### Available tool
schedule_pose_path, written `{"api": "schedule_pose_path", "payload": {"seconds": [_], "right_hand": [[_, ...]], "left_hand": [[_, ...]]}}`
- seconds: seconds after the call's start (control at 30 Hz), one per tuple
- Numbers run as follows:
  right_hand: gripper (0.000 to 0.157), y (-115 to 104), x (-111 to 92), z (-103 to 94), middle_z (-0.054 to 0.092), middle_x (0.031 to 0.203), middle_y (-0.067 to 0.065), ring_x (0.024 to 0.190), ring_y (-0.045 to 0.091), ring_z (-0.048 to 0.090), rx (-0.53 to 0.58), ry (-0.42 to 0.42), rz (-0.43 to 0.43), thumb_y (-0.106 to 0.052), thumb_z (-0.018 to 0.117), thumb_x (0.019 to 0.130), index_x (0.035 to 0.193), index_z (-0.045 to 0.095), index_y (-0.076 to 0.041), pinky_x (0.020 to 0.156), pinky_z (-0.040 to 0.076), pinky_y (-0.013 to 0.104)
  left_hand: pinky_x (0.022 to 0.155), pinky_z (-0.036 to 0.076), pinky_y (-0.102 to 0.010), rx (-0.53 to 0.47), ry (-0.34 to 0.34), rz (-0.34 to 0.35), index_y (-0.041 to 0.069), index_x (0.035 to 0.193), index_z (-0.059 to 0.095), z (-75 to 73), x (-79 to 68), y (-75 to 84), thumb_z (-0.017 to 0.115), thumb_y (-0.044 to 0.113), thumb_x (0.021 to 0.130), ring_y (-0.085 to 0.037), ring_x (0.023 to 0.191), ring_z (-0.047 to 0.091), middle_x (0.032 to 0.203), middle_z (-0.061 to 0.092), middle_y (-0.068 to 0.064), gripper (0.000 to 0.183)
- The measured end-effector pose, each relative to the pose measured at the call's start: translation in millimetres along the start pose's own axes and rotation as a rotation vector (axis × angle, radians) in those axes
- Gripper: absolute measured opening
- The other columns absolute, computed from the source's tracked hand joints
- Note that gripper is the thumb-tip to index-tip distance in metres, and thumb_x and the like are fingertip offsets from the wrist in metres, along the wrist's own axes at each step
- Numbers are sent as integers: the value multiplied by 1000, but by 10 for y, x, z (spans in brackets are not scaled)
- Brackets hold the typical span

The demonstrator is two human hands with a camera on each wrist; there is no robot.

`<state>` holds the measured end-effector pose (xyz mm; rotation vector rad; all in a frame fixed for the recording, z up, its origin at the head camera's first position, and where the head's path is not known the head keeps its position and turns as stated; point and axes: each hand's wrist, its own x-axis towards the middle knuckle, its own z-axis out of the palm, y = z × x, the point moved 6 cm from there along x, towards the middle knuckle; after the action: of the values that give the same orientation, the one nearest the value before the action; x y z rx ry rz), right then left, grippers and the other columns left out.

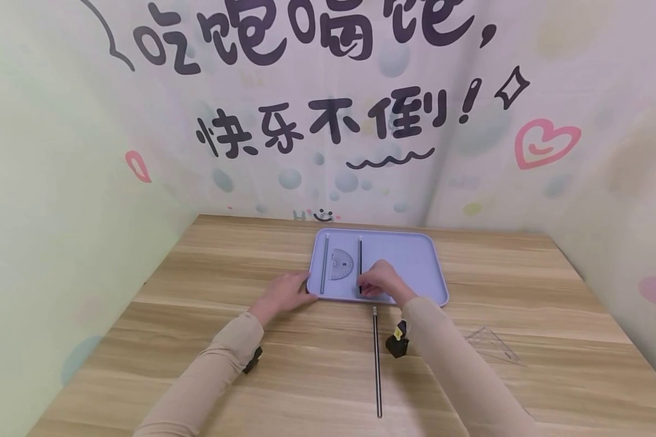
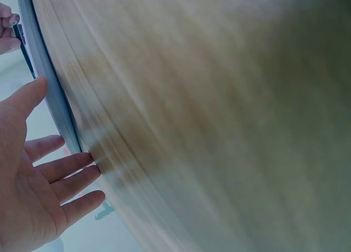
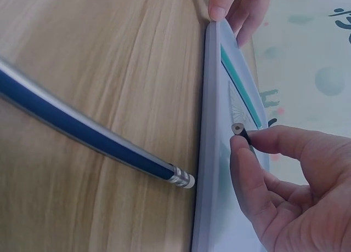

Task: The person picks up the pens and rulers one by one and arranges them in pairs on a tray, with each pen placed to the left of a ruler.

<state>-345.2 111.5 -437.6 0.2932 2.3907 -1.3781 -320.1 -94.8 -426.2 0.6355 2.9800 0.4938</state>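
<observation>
Over the tray (image 1: 399, 261), my right hand (image 1: 381, 280) pinches the near end of a dark pencil (image 1: 360, 255) between thumb and fingertips. The right wrist view shows the flat, unsharpened end of this pencil (image 3: 238, 128) poking out of the grip. My left hand (image 1: 285, 296) is at the tray's near left corner, thumb at the rim and fingers spread, as the left wrist view shows. Left of the held pencil, a clear protractor (image 1: 341, 264) lies in the tray, and beyond it a green-blue pencil (image 1: 324, 267) runs along the left side.
A striped pencil (image 1: 377, 364) with an eraser end lies on the wooden table (image 1: 306, 376), its eraser pointing at the tray's near edge. A clear set square (image 1: 494, 345) lies right of my right forearm. Behind the table hangs a printed cloth (image 1: 328, 182).
</observation>
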Motion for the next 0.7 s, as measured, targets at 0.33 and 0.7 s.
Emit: {"api": "schedule_pose_path", "payload": {"seconds": [0.33, 0.7], "right_hand": [[8, -23, -73, 4, 62, 58, 12, 43, 13, 57, -13, 43, 35, 1, 65, 71, 75, 64, 8, 47, 53, 25], [8, 0, -6, 15, 61, 56, 10, 42, 13, 56, -40, 87, -12, 0, 67, 69, 73, 65, 6, 47, 53, 25]], "left_hand": [[93, 44, -40, 6, 14, 13, 6, 127, 50, 9, 1, 1, 66, 38, 81, -28, 108, 55, 120, 58, -13, 59], [88, 47, -41, -3, 26, 13, 5, 126, 50, -16, -18, 33, 66, 37, 80, -29, 101, 58, 114, 61, -14, 58]]}}
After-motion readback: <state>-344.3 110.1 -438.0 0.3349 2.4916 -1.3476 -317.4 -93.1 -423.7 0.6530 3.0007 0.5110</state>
